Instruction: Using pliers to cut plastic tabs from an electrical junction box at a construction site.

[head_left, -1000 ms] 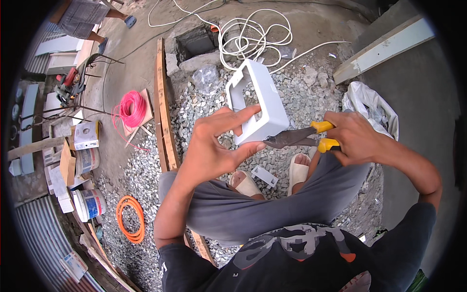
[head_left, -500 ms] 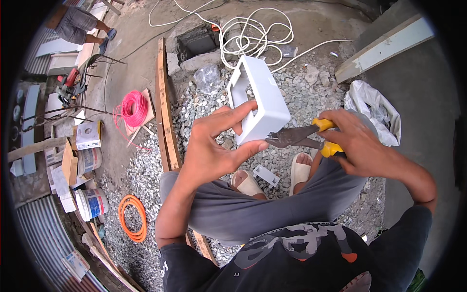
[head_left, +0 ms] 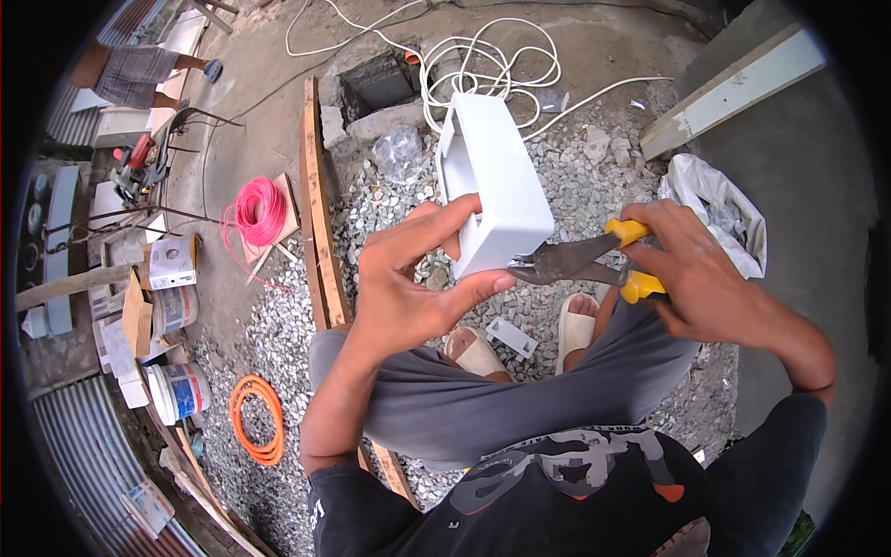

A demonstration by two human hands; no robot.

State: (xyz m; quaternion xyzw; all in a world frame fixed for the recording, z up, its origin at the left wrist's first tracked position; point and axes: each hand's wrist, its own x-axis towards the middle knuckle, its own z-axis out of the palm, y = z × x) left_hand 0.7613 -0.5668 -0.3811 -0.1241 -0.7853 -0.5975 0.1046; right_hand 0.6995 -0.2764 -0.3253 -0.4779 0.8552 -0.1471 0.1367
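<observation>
My left hand (head_left: 413,278) grips a white rectangular plastic box (head_left: 506,172) by its near end, thumb underneath and fingers at the open side. The box is held up tilted, its opening turned to the left. My right hand (head_left: 691,269) is closed around the yellow handles of a pair of pliers (head_left: 571,260). The dark jaws meet the lower near edge of the box, close to my left thumb; the handles stand somewhat apart. Between my sandalled feet a small white plastic plate (head_left: 511,338) lies on the gravel.
White cable (head_left: 492,60) lies loosely coiled beyond the box. To the left are a wooden beam (head_left: 320,204), a pink coil (head_left: 256,212), an orange tube coil (head_left: 257,420) and buckets (head_left: 178,390). A white sack (head_left: 719,209) stands right. Another person (head_left: 139,74) is at far left.
The box has turned slightly, showing more of its broad side and less of its opening. The plier handles are spread a little wider. The other person has shifted slightly left.
</observation>
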